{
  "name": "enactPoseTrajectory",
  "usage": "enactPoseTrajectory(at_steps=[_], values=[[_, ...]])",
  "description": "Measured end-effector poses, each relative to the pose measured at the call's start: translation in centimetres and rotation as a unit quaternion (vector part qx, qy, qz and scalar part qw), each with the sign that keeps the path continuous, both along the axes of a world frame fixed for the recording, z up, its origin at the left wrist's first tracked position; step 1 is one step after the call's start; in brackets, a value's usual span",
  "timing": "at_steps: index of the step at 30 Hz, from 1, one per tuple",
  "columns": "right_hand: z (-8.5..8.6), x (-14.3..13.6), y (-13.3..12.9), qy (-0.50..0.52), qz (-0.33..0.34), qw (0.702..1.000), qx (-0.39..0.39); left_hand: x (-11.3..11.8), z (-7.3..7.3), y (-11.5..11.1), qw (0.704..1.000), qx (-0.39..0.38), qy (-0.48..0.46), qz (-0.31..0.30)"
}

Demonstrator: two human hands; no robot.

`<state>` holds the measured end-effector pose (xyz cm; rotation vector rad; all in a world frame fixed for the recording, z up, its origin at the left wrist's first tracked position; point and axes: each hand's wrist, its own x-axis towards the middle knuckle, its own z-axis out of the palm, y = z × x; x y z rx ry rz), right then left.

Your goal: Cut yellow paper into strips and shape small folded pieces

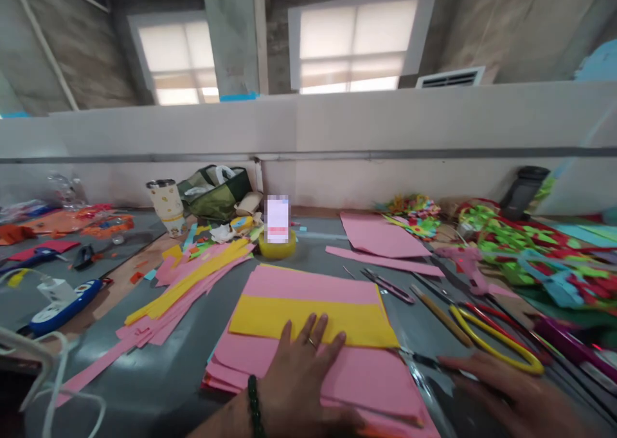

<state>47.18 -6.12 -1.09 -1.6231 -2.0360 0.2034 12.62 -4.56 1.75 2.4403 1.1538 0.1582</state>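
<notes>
A yellow folded sheet (357, 324) lies across a stack of pink sheets (366, 377) in front of me. My left hand (308, 367) presses flat on both, fingers spread, with a ring and a dark bead bracelet. At the right edge of the stack, my right hand (511, 386) is closed round a slim dark craft knife (424, 360), its tip at the yellow sheet's lower right corner. The right hand is blurred by motion.
Pink and yellow strips (193, 290) are heaped on the left. Yellow-handled scissors (501, 345), a wooden stick (441, 316) and a pink glue gun (467, 264) lie on the right. A phone (277, 219) stands behind the stack, near a patterned tumbler (167, 207).
</notes>
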Motion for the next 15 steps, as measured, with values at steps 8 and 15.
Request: enactPoseTrajectory(at_steps=[8, 15], values=[[4.8, -4.0, -1.9, -0.008, 0.027, 0.997, -0.066, 0.0, -0.6, -0.7, 0.997, 0.055, 0.058, 0.018], [3.7, -5.1, -1.4, 0.009, 0.054, 0.996, -0.066, 0.0, -0.6, -0.9, 0.995, 0.069, 0.073, 0.022]])
